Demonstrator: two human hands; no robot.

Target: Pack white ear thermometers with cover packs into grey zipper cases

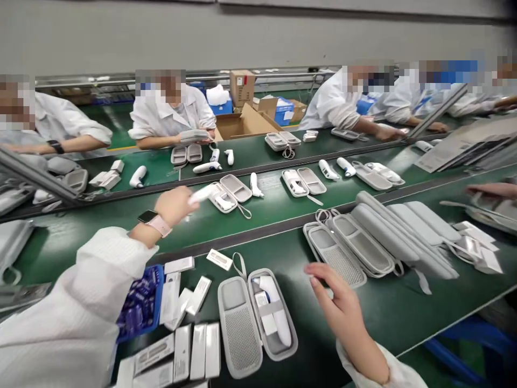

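Head view: a left hand grips a white device, a right hand hangs over the belt

The person's left hand (pixel 173 207) has a pink watch (pixel 155 222) on its wrist. It holds a white device (pixel 202 194) up over a green belt (pixel 278 226). The fingers seem to curl around the device, but they are blurry and partly hidden, so I cannot tell how they grip it. The device sticks out past the fingers, toward an open gray case (pixel 228 194) just beyond them.

The right hand (pixel 343 315) holds nothing. Its fingers are close together and bend a little, with the tips in the air. Just left of the fingertips, a lower gray case (pixel 238 328) lies open with a second white device (pixel 272 310) inside. Just past the fingertips lies a pile of gray cases (pixel 383 231).

Farther left are small white boxes (pixel 177 350) and a blue tray (pixel 141 307), partly hidden by a white sleeve (pixel 68 302). A co-worker's hand (pixel 493 189) is cut off by the right edge.
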